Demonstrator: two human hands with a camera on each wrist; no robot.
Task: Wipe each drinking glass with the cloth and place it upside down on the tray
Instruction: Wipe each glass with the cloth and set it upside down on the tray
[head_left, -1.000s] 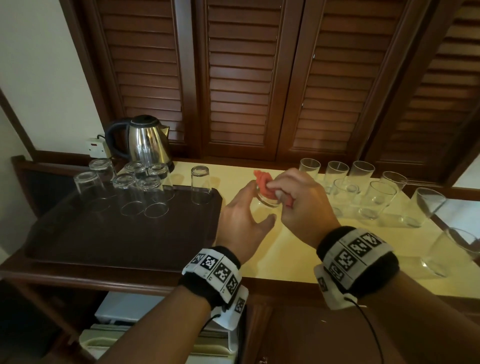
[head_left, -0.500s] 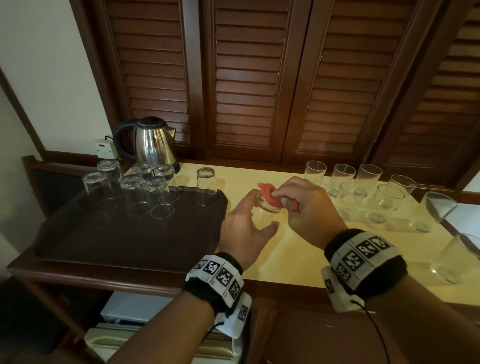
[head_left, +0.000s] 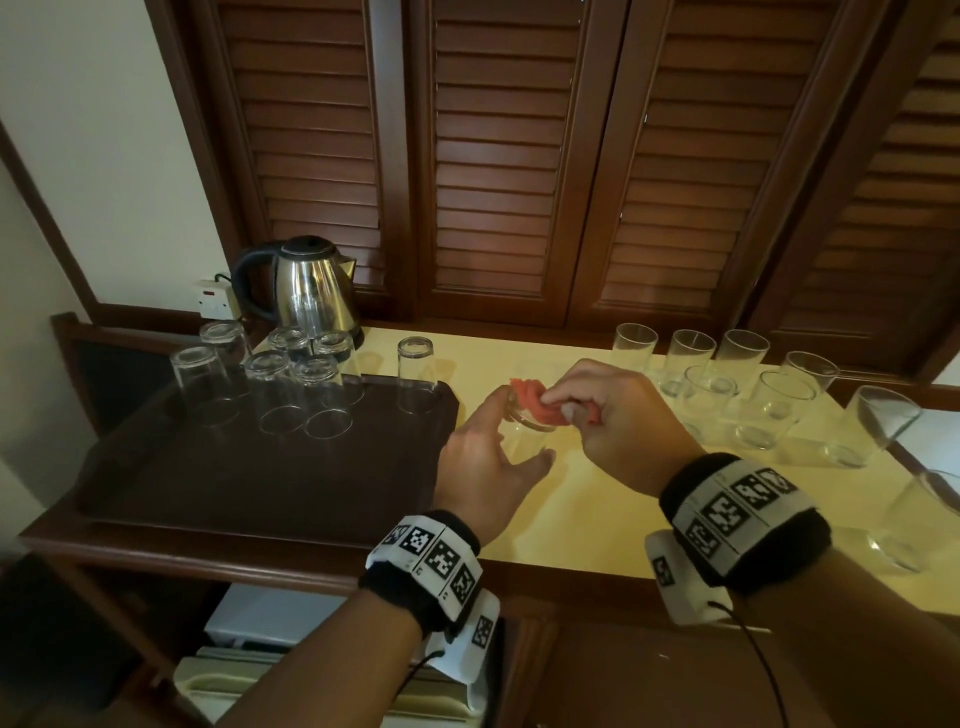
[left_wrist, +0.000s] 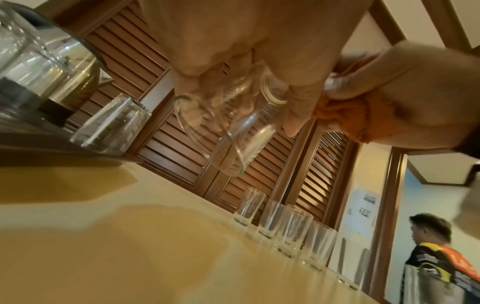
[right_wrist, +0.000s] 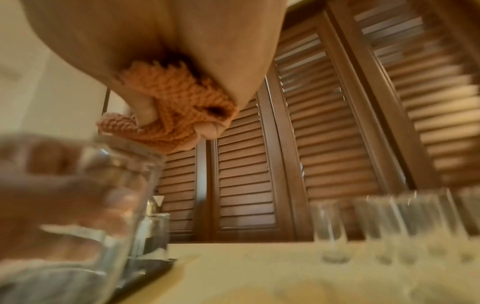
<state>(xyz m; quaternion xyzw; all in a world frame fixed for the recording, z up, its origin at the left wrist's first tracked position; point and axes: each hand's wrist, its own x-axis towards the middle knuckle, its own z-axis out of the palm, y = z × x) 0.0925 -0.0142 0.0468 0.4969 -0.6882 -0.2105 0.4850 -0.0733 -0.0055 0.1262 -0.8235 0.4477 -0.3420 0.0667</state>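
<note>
Nearest you, your left hand (head_left: 485, 470) curls its fingers around a drinking glass (head_left: 527, 434), held above the yellow table (head_left: 582, 519) just right of the tray (head_left: 260, 483). Your right hand (head_left: 621, 421) pinches the orange-red cloth (head_left: 532, 397) and presses it against the glass's upper end (which seems to be the thick base, judging from the left wrist view). So this glass is mid-wipe and not yet on the tray. Farther left, seven glasses (head_left: 317, 395) already stand upside down along the tray's far side. Farther right, about nine upright glasses (head_left: 774, 408) wait on the table, so I judge the job a little under half done. Beyond sits a steel kettle (head_left: 306, 291).
</note>
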